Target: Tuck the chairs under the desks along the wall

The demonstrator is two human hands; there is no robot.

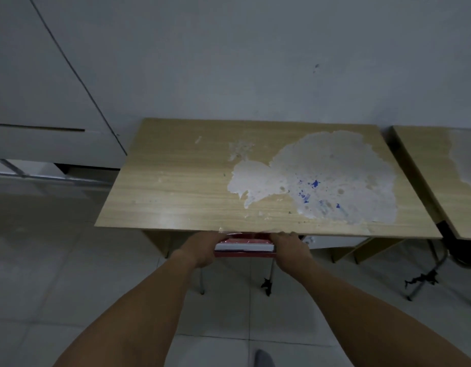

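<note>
A wooden desk [176,181] with a large worn white patch stands against the wall. A red chair [245,251] sits mostly under the desk's front edge; only the top of its backrest and two thin metal legs show. My left hand [202,247] grips the left end of the backrest. My right hand [290,250] grips the right end. Both hands are just below the desk's front edge, fingers partly hidden by the desktop.
A second wooden desk [430,165] stands to the right, with folding metal legs [424,279] below the gap. A grey cabinet [43,102] is at the left. The floor is pale tile, and my shoe tip [263,358] shows at the bottom.
</note>
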